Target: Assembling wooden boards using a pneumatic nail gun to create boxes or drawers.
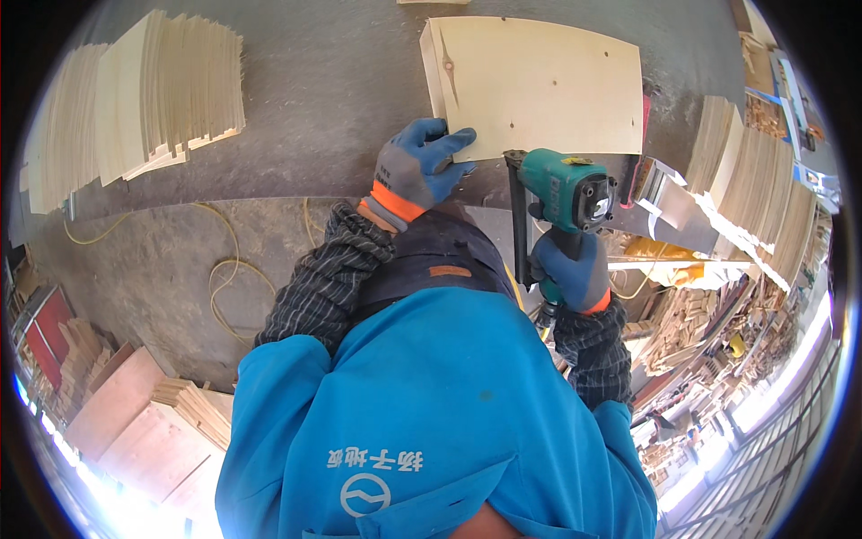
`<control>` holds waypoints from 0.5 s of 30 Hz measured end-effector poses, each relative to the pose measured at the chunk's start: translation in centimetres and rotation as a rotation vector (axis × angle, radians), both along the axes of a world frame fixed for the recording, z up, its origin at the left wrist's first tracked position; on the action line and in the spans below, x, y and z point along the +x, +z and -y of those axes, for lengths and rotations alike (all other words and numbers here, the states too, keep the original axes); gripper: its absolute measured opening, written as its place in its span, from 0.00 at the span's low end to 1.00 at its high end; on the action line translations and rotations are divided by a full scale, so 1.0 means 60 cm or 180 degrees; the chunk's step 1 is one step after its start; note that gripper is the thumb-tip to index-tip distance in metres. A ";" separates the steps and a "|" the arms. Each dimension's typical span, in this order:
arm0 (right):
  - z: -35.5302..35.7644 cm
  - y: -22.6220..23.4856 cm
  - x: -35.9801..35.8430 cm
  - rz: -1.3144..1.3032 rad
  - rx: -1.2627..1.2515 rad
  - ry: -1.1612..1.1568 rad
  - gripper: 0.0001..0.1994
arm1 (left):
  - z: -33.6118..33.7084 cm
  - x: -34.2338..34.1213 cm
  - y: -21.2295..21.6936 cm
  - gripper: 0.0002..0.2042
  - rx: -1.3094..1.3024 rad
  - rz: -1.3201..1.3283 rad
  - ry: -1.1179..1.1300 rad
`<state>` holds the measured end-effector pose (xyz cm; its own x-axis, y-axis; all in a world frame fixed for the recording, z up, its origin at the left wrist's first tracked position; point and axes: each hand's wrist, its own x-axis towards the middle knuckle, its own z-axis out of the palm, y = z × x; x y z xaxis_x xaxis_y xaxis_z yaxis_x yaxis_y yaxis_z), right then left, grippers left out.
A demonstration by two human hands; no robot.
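Leftmost, a fanned stack of thin pale boards (144,99) is seen lying on the grey worktable (332,90), well apart from both hands, and a yellow hose (229,278) is looped on the grey surface below it. Further right, the left hand (417,171), gloved in blue and grey with an orange cuff, is laid with spread fingers on the near left corner of a pale wooden box (539,85); the corner is pressed or pinched rather than enclosed, and how firmly cannot be told. The box is set on the table straight ahead of the person, just beyond both hands, with its broad face up and its long axis running left to right; a narrow side wall is shown at its left end. Just right of that hand, a teal pneumatic nail gun (566,193) is held upright at the box's near edge, its black magazine hanging down beside it. Its handle is fully wrapped by the right hand (570,269) in a closed grip, and this hand is kept slightly lower and nearer the body than the left. At the far right, more stacked boards (754,189) are leaned on edge.
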<state>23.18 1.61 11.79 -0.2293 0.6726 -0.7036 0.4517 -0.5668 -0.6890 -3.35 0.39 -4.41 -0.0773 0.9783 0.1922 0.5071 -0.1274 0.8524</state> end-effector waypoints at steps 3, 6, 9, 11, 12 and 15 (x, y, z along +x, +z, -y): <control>0.003 0.003 0.013 -0.0102 0.0106 -0.0234 0.07 | -0.001 0.000 -0.002 0.23 0.0082 -0.0099 0.0046; -0.001 0.005 0.032 0.0128 0.0350 -0.0219 0.07 | -0.002 0.002 -0.004 0.22 0.0227 -0.0096 0.0091; -0.011 0.006 0.048 -0.0018 0.0141 -0.0347 0.06 | -0.001 0.005 -0.006 0.23 0.0167 -0.0061 0.0129; -0.015 0.003 0.053 -0.0046 0.0037 -0.0239 0.29 | -0.001 0.005 -0.007 0.24 0.0253 -0.0062 0.0229; -0.016 0.001 0.054 0.0073 0.0100 -0.0302 0.29 | -0.001 0.005 -0.007 0.24 0.0171 -0.0107 0.0121; -0.018 -0.007 0.055 -0.0033 0.0095 -0.0484 0.29 | -0.001 0.006 -0.006 0.24 0.0159 -0.0103 0.0124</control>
<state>26.46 2.69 11.38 -0.1303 0.7206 -0.6810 0.3551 -0.6074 -0.7106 -2.97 0.43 -4.79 -0.1081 0.9638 0.2439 0.5396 -0.1492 0.8286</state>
